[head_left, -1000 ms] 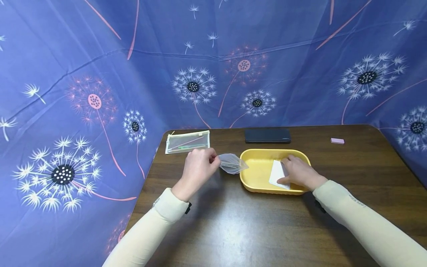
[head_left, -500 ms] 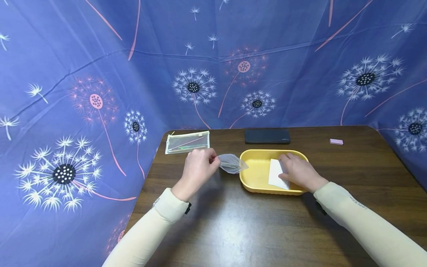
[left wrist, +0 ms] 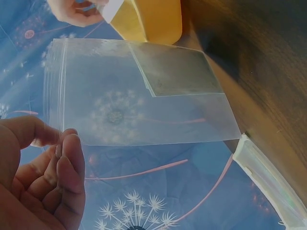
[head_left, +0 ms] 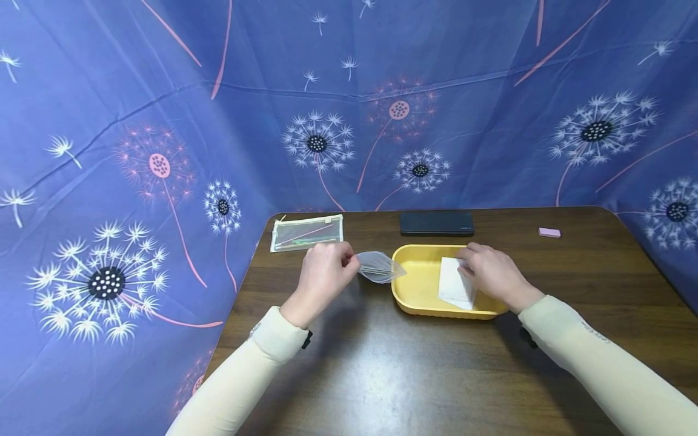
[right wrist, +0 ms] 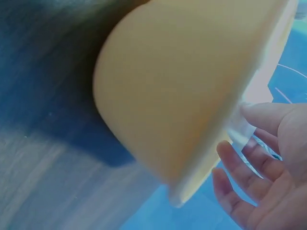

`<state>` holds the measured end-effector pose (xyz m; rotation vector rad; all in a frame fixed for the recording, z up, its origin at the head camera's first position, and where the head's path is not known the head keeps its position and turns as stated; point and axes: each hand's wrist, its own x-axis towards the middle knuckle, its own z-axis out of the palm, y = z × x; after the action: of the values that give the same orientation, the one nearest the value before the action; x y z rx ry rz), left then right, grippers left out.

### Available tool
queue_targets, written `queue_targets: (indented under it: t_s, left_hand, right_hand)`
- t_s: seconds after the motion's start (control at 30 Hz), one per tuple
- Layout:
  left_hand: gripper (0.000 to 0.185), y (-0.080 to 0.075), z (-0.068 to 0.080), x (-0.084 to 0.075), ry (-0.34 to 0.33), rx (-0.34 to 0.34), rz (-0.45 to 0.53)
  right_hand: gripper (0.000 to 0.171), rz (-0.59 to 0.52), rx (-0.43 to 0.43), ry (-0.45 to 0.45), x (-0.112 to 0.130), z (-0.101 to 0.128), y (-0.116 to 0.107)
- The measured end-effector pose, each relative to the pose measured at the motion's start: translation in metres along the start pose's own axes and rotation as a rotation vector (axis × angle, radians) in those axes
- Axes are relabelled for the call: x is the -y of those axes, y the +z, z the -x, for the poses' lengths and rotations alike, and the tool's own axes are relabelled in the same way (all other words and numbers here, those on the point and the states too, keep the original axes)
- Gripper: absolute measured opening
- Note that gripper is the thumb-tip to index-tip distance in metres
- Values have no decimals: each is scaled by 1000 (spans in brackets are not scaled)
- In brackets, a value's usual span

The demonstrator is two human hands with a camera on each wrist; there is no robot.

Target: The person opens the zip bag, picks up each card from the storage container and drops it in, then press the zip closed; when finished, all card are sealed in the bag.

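1. Our left hand (head_left: 323, 270) pinches a clear zip bag (head_left: 380, 267) above the desk (head_left: 414, 375).
2. Our right hand (head_left: 491, 275) grips the white card (head_left: 454, 284) inside the yellow tray (head_left: 422, 284).

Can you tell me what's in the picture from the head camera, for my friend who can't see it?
A person's left hand pinches a clear plastic bag beside a yellow tray, while the right hand lifts a white paper in the tray. They work on a dark wooden table, with blue dandelion cloth behind.
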<state>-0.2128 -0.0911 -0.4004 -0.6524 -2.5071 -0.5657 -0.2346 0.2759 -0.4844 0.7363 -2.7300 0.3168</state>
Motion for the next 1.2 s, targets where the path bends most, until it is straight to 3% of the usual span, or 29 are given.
queue_targets:
  t_s: [0.2, 0.53, 0.73, 0.87, 1.2]
  left_hand:
    - [15, 0, 0, 0, 4, -1, 2]
    - [15, 0, 0, 0, 2, 6, 0]
    - [14, 1, 0, 0, -3, 16, 1]
    - [14, 1, 0, 0, -5, 18, 3]
    - [14, 1, 0, -1, -1, 18, 6]
  right_hand:
    - [10, -30, 0, 9, 7, 1, -14]
    - [7, -64, 82, 67, 19, 2, -30]
    - [7, -67, 86, 72, 25, 1, -35]
    - [7, -70, 22, 49, 29, 1, -41]
    - [7, -142, -256, -27, 52, -10, -68]
